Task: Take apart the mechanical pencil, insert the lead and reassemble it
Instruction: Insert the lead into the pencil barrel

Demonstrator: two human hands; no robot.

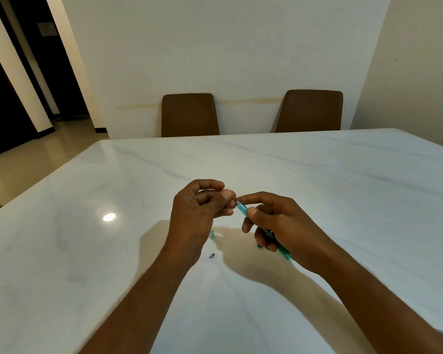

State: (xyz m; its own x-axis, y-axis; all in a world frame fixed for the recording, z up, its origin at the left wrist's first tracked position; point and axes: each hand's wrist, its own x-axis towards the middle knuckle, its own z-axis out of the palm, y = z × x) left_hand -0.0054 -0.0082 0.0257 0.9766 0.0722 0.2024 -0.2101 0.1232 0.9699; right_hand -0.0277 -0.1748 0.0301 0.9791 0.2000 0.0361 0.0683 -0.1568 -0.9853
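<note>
Fingers of your right hand point(279, 223) wrap the teal pencil barrel point(241, 208), held tilted above the white counter point(343, 175) — its upper end points at your left hand point(200, 208). That hand's fingertips pinch together at the barrel's tip; whatever they hold is too thin to make out. A small grey piece point(211, 256) lies on the counter below.

R hand point(279, 226) gripping teal pencil point(241, 208), L fingers point(228, 200) at tip

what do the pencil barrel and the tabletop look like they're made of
Pencil barrel: likely translucent teal plastic, since light shows through it. Tabletop: looks like polished white marble or a marble-look slab, with faint grey veins and a sharp lamp reflection; which one, I can't tell.
</note>
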